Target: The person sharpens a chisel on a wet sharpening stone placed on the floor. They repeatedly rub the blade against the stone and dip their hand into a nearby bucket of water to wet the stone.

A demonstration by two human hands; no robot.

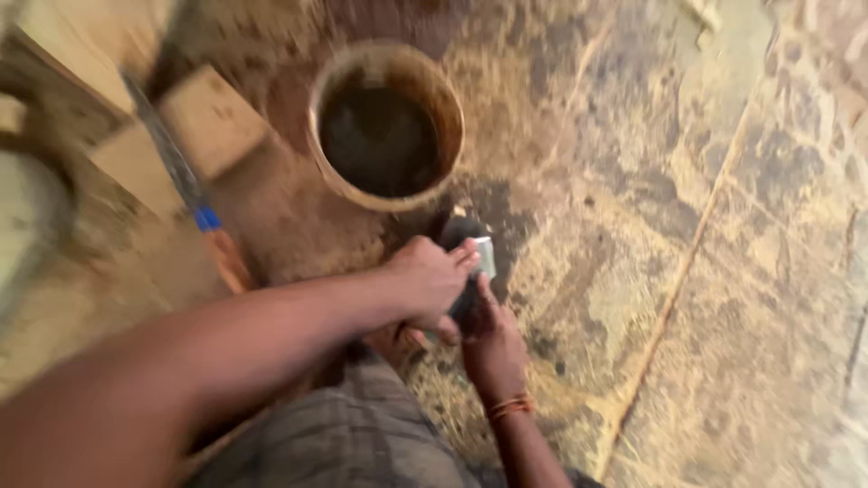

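Left hand and right hand meet at frame centre, both grasping a small grey flat block, blurred, just below the bucket of dark liquid. Block looks stiff, light, maybe wet and slippery; best pinched by its edges. Handsaw lies across wooden boards at upper left, stained stone floor around

Rust-brown bucket with dark contents, blue-banded tool handle, grey checked cloth, mottled tan floor.
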